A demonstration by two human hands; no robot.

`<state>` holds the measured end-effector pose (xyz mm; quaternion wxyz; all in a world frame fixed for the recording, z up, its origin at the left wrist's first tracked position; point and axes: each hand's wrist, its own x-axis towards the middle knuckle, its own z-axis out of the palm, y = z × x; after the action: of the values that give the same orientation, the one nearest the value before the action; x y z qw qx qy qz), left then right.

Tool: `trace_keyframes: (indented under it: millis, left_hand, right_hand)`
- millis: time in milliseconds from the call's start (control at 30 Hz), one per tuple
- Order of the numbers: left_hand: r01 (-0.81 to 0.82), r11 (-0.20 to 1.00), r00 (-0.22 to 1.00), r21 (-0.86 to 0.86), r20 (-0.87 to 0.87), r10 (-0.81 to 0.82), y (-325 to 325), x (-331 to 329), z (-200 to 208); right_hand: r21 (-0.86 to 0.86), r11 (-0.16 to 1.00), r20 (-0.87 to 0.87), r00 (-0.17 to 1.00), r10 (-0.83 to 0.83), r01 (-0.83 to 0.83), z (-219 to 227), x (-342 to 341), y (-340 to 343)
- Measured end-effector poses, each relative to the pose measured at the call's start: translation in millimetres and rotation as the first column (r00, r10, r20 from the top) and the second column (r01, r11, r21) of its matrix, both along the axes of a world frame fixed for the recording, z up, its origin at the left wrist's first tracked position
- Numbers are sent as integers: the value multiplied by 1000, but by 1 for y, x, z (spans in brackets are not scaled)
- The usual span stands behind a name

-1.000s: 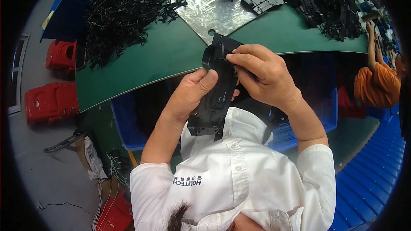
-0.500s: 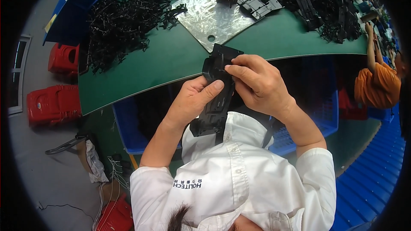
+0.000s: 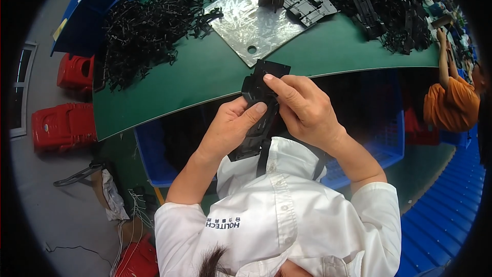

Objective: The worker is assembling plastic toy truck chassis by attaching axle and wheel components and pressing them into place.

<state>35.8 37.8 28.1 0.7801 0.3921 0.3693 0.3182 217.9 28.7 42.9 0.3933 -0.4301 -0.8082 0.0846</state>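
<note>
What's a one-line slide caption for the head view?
Left hand holds a long black part as the right hand touches it near its far end, at a green table.

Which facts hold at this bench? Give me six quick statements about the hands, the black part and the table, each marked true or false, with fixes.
1. The left hand grips the long black part; the right hand has a fingertip at its far end. True.
2. Both hands are gloved. False: they are bare.
3. A heap of small black pieces lies on the green table, left of the metal plate. True.
4. The long black part lies flat on the green table. False: it is held in hand, its lower end past the near edge.
5. The metal plate is round. False: it has straight edges.
6. A person in orange is at the right. True.
</note>
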Motion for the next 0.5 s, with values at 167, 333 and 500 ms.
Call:
trace_keyframes:
  millis: [167, 333, 500]
  left_hand:
    - [-22, 999, 1000, 26, 1, 22, -1, 2, -4]
    - [-21, 992, 999, 124, -27, 25, 0, 3, -5]
    - [72, 978, 987, 197, -153, -42, 1, 0, -9]
  right_hand:
    - [25, 1000, 4, 1000, -5, 5, -3, 0, 0]
    - [35, 999, -7, 1000, -13, 14, -7, 0, 0]
    - [62, 998, -26, 1000, -5, 7, -14, 1, 0]
